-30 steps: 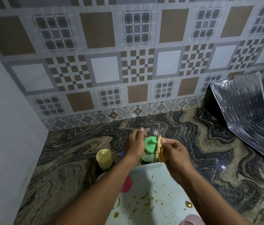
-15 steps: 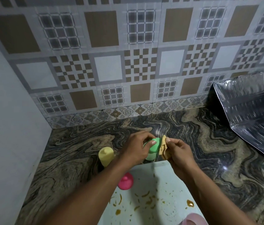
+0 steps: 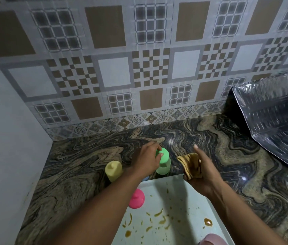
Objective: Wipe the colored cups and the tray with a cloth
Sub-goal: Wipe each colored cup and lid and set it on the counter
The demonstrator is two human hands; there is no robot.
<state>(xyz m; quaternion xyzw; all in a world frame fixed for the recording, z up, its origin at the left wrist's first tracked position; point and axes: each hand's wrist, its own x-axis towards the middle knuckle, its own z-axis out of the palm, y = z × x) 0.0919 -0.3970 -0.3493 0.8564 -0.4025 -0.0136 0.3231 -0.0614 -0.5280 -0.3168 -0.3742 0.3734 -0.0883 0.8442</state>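
Green cup [image 3: 164, 157] gripped from above by left hand [image 3: 148, 161], right hand [image 3: 201, 176] beside it clutching bunched tan cloth [image 3: 190, 163]

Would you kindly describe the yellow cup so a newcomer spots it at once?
Find the swirled stone counter by the plain left wall. The yellow cup stands just past the tray's far left corner. Its neighbours are a green cup and a pink cup.

The green cup [image 3: 163, 162], yellow cup [image 3: 113, 170] and pink cup [image 3: 136, 198] are plain. The pale bluish tray [image 3: 177, 193] bears orange-brown smears. The cloth [image 3: 191, 164] is tan. The countertop [image 3: 79, 165] swirls black and beige; the wall tiles [image 3: 113, 71] show grey-brown checks.
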